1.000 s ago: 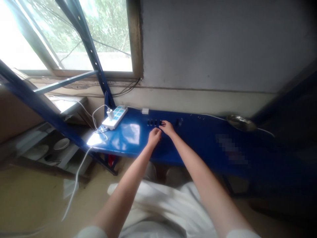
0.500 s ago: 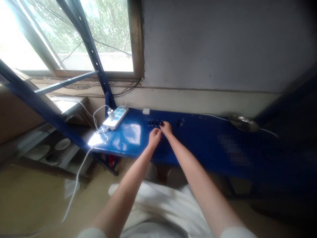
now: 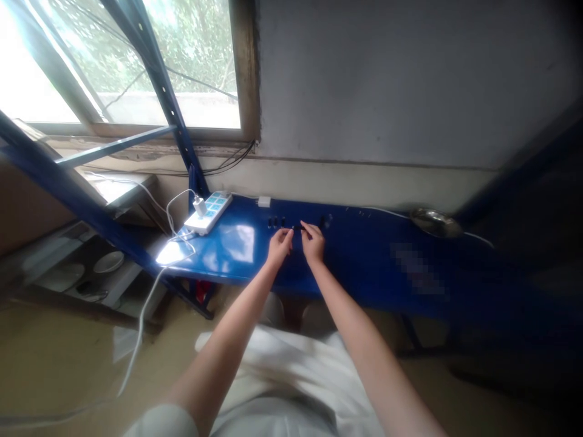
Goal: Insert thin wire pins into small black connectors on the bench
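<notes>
- While both hands sit mid-bench, the right hand (image 3: pixel 313 244) pinches a small black piece (image 3: pixel 297 227) at its fingertips; left hand (image 3: pixel 279 244) is closed up next to it, fingertips at the same piece. Can't tell if the left one actually grips it.
- Change vs 0.5 s ago: right hand was further back at the row of black parts (image 3: pixel 276 222) near the wall; now pulled nearer, w/ one piece lifted out. Row looks one short, 2 remaining at left.
- Meaning, as I read it: pick is done, piece now being worked between both hands.
- Another dark part (image 3: pixel 322 221) lies just right of the hands.
- Blue bench (image 3: pixel 364 255): power strip (image 3: pixel 207 212) w/ white charger far left, metal bowl (image 3: pixel 435 222) far right.
</notes>
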### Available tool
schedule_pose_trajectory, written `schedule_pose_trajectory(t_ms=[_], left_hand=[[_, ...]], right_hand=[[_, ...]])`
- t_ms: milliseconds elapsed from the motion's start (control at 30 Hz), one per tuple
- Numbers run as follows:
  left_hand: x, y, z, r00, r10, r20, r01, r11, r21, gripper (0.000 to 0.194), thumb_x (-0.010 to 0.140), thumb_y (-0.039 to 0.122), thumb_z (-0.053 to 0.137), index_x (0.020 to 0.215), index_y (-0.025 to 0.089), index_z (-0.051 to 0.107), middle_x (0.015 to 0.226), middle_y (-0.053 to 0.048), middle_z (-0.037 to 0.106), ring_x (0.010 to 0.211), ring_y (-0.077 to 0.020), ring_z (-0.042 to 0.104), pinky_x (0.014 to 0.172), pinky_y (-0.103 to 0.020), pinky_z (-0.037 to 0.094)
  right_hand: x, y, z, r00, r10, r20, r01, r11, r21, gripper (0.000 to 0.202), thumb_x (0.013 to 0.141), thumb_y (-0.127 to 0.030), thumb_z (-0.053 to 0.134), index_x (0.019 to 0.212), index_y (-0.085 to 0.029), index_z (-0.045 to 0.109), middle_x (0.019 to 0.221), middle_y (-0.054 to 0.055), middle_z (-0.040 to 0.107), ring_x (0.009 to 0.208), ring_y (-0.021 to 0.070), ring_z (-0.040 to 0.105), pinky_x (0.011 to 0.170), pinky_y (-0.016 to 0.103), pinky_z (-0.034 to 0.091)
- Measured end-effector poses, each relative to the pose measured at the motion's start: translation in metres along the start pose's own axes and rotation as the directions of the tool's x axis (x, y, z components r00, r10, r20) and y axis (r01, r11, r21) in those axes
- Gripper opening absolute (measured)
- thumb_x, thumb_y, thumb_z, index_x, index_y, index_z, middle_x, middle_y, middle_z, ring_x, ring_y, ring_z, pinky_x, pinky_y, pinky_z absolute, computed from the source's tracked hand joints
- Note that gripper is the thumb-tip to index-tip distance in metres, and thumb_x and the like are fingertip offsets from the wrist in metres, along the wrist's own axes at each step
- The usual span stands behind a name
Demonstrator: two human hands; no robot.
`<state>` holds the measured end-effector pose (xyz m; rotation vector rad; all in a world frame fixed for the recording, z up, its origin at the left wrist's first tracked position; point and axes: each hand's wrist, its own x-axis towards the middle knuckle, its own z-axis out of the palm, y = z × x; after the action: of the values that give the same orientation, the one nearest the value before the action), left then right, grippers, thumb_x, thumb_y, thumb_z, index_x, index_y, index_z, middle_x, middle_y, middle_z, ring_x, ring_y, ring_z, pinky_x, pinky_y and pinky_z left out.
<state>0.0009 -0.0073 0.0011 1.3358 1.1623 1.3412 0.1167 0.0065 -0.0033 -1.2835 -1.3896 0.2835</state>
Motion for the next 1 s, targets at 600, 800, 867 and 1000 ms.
schedule_pose_trajectory(t_ms=[600, 800, 867, 1000], left_hand=[[0.003, -0.005, -0.003, 0.995, 0.070, 0.075, -0.067, 0.997, -0.042, 0.033, 0.077, 0.041, 0.056, 0.095, 0.014, 0.056, 0.055, 0.003, 0.054, 0.039, -0.0048, 0.043, 0.042, -0.017, 0.035], [0.003, -0.004, -0.003, 0.997, 0.059, 0.050, -0.055, 0.996, -0.070, 0.032, 0.075, 0.040, 0.058, 0.094, 0.015, 0.058, 0.053, 0.004, 0.054, 0.038, -0.0045, 0.043, 0.042, -0.017, 0.035], [0.003, -0.005, -0.003, 0.996, 0.066, 0.060, -0.062, 0.996, -0.062, 0.032, 0.075, 0.041, 0.057, 0.094, 0.014, 0.058, 0.054, 0.003, 0.054, 0.039, -0.0045, 0.043, 0.043, -0.017, 0.035], [0.004, -0.006, -0.003, 0.994, 0.067, 0.085, -0.061, 0.996, -0.070, 0.034, 0.075, 0.042, 0.058, 0.094, 0.014, 0.059, 0.054, 0.003, 0.055, 0.039, -0.0048, 0.044, 0.043, -0.017, 0.035]], right_hand=[[-0.014, 0.003, 0.004, 0.995, -0.099, 0.027, 0.101, 0.991, -0.093, 0.039, 0.083, -0.018, 0.035, 0.116, -0.017, 0.056, 0.099, 0.011, 0.062, 0.092, 0.0172, 0.058, 0.086, 0.031, 0.046], [-0.014, 0.003, 0.003, 0.999, 0.026, 0.038, -0.025, 0.999, -0.030, 0.034, 0.089, -0.030, 0.026, 0.103, -0.016, 0.054, 0.086, 0.008, 0.064, 0.081, 0.0158, 0.060, 0.078, 0.027, 0.046], [-0.013, 0.003, 0.001, 0.996, 0.065, 0.060, -0.061, 0.996, -0.068, 0.035, 0.090, -0.036, 0.025, 0.090, -0.018, 0.055, 0.078, 0.006, 0.063, 0.075, 0.0156, 0.059, 0.074, 0.026, 0.045], [-0.011, 0.001, 0.000, 0.993, 0.081, 0.090, -0.069, 0.988, -0.135, 0.035, 0.090, -0.039, 0.027, 0.075, -0.020, 0.051, 0.071, 0.006, 0.061, 0.069, 0.0159, 0.057, 0.069, 0.024, 0.043]])
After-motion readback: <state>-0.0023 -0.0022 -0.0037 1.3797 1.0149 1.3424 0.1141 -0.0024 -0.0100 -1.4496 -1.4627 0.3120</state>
